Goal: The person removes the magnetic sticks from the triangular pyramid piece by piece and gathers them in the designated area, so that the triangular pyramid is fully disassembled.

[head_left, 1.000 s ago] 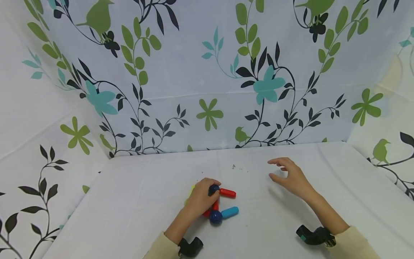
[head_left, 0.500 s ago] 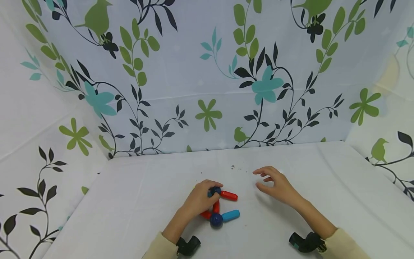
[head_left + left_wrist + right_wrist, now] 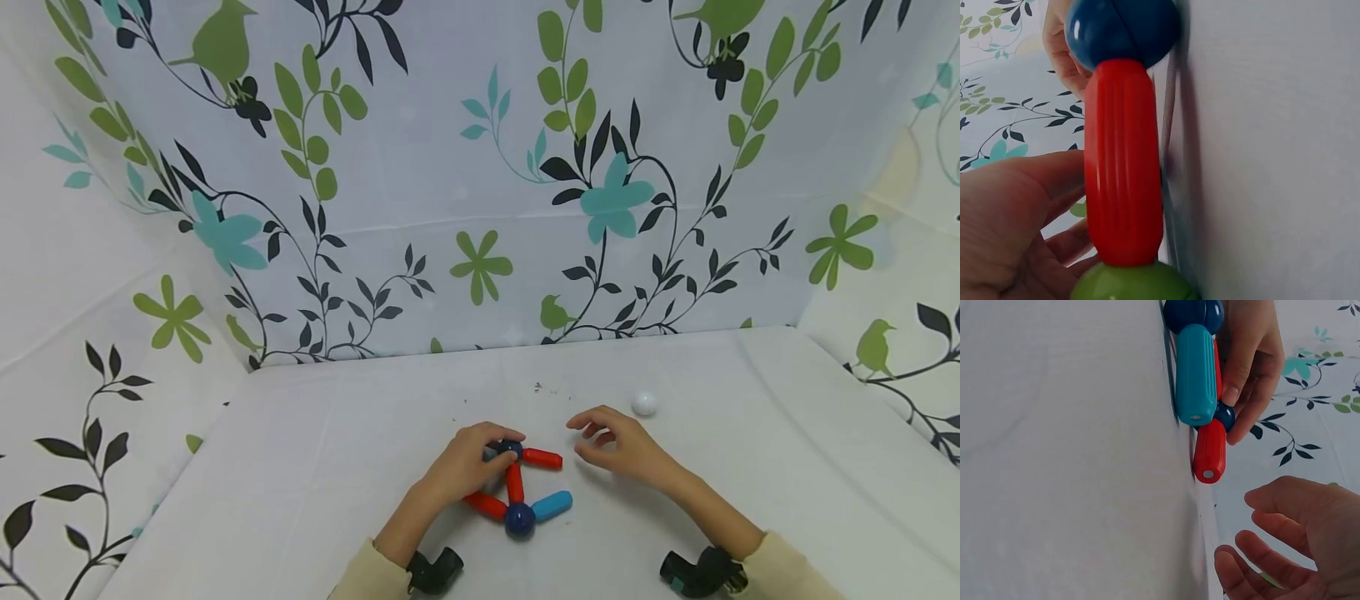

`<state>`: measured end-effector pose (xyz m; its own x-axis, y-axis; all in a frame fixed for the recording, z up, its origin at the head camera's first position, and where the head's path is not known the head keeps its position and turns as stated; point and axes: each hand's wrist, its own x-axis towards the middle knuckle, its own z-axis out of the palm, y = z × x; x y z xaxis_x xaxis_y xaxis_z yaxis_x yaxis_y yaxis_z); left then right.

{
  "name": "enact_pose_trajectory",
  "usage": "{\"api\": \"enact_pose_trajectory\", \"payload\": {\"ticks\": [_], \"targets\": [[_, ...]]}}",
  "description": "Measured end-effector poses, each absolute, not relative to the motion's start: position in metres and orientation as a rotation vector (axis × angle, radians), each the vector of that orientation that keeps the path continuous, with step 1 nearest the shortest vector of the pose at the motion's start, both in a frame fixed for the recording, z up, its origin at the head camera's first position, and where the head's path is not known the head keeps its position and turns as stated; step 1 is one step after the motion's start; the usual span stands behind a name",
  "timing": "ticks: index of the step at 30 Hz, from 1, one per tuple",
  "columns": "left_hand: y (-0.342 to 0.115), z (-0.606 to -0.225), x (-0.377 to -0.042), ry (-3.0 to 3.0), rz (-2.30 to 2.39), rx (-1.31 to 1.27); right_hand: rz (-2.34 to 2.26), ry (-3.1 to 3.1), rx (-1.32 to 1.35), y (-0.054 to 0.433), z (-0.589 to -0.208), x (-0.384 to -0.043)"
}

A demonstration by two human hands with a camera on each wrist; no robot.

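A magnetic construction toy lies on the white table, made of balls and rods. My left hand (image 3: pixel 468 462) pinches its farther dark blue ball (image 3: pixel 512 451) between thumb and fingers. From that ball a red rod (image 3: pixel 543 459) points right; another red rod (image 3: pixel 514 483) joins it to the nearer dark blue ball (image 3: pixel 520 520). A light blue rod (image 3: pixel 552 506) sticks out rightward from the nearer ball. A third red rod (image 3: pixel 1124 162) runs from there to a green ball (image 3: pixel 1135 282). My right hand (image 3: pixel 626 446) holds nothing, its fingers loosely bent just right of the toy.
A white ball (image 3: pixel 643 403) sits on the table behind my right hand. Each wrist carries a black camera, the left camera (image 3: pixel 435 572) and the right camera (image 3: pixel 701 573). A leaf-patterned cloth (image 3: pixel 420 175) hangs beyond the table's back edge.
My right hand has moved left and nearer, toward the toy, and the white ball has come into sight behind it. The toy has shifted slightly right and nearer under my left hand.
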<state>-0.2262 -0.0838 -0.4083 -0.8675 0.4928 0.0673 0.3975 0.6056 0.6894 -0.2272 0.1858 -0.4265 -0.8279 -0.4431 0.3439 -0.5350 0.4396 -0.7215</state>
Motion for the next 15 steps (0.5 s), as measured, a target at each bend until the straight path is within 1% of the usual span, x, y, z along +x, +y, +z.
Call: {"api": "enact_pose_trajectory", "payload": {"ticks": [7,15], "targets": [[-0.082,-0.410,-0.227,2.634,1.129,0.800,1.418,-2.557,1.007,0.180,-0.433,-0.224],[-0.084,-0.412,-0.228,2.608,1.153,0.778,1.485,-2.605,0.962,0.171,-0.449,-0.226]]}}
